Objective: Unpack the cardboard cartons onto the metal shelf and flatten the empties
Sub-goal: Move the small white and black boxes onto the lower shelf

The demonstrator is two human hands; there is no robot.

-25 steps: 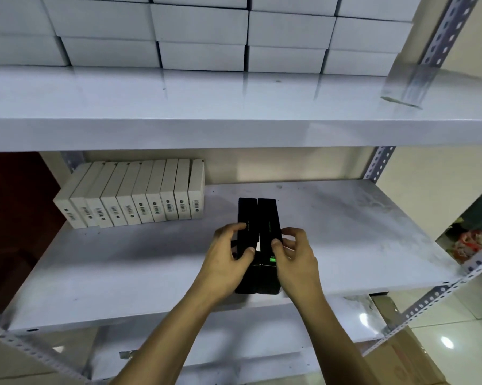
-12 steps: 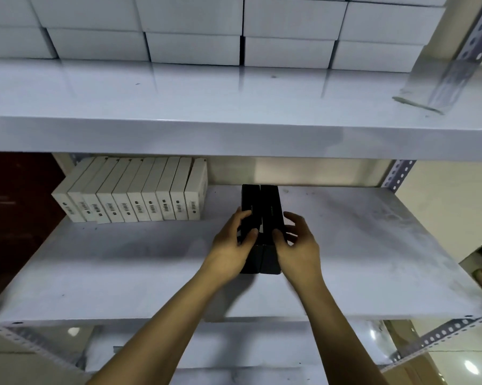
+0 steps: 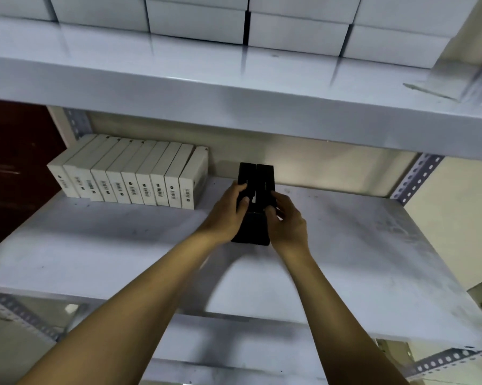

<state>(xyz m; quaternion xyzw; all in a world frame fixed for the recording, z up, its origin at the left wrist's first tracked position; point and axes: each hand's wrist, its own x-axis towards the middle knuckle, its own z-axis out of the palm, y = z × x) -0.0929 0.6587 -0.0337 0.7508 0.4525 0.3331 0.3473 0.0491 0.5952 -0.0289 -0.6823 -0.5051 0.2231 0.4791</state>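
You hold two slim black boxes (image 3: 257, 180) pressed side by side, one hand on each flank. Your left hand (image 3: 228, 215) grips the left box, with the thumb over its top edge and the fingers curled round its outer face. Your right hand (image 3: 287, 223) grips the right box the same way, its fingers curled against the outer side.

The pair stands on its narrow edges. Its long axis runs front to back across the metal shelf (image 3: 359, 259): the far ends point at the back wall and the near ends point back toward you. The two boxes lie parallel and touching along their length. The near ends sit low at the shelf board, but motion blur keeps you from telling whether they rest on it or hang just above.

The pair is over the middle of the board, toward the back. To its left, near but apart, a row of white boxes (image 3: 134, 176) stands on edge with the barcode ends facing you. Their long axes also run toward the back wall.

Above your hands is the upper shelf board (image 3: 234, 87), stacked with larger white boxes (image 3: 295, 34). A perforated steel upright (image 3: 414, 176) rises at the right rear corner.
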